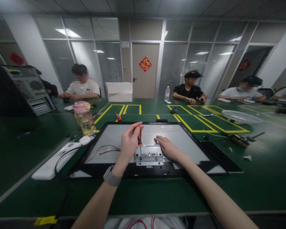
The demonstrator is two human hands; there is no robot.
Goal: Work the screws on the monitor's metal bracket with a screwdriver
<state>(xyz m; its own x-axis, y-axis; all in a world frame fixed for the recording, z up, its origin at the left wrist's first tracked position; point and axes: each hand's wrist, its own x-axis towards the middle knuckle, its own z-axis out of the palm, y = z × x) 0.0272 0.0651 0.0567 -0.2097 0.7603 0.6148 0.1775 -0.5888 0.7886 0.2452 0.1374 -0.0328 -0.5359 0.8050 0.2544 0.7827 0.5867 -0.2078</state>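
Observation:
My left hand [130, 141] is closed around the handle of an orange-and-black screwdriver [139, 136], which stands nearly upright. Its shaft points down at a metal bracket [149, 155] with connector ports. That bracket sits near the close edge of a flat display panel [186, 143], a grey metal back with a black frame, lying on the table. My right hand [169, 148] rests at the bracket's right side, fingers stretched out, holding nothing. Thin wires [105, 148] run across the panel to the left, partly behind my left hand. Where exactly the screwdriver tip meets the bracket is too small to tell.
Left of the panel are a white power strip [56, 160] and a pink-lidded bottle [83, 117]. A dark flat slab [220, 157] lies to the right. Across the green table [157, 197] stand a computer case [26, 89] and a white box [119, 92]; several people sit there.

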